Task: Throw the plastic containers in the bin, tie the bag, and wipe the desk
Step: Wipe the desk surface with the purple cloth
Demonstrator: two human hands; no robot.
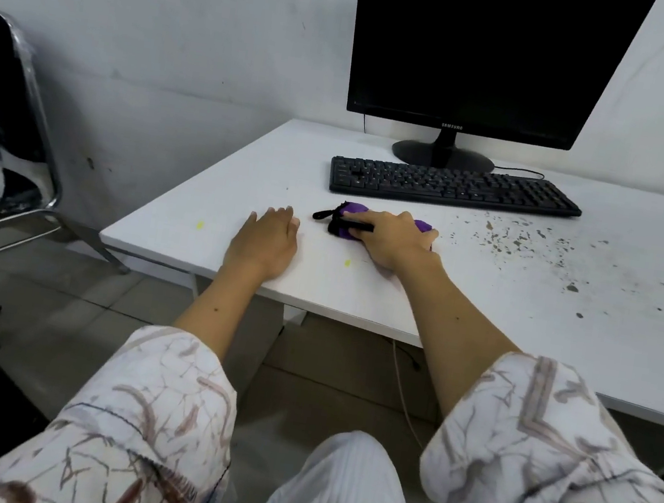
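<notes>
A purple cloth (344,227) with black trim and a black loop is pressed onto the white tabletop (484,313) under the right hand (395,237), roughly midway between the near edge and the keyboard (454,187). The right hand's fingers are laid over the cloth and bent slightly around it, so that the cloth is gripped against the surface. The left hand (264,243) is rested flat on the tabletop just beside the cloth, close to the near edge, with its fingers straight, held together, and nothing held. Dark specks and crumbs (537,247) are scattered over the tabletop towards its right side, and two small yellow marks (346,262) are seen near the near edge. A black monitor (485,50) is stood behind the keyboard by the far edge. A metal-framed chair (4,125) is seen beyond the tabletop's left edge.
</notes>
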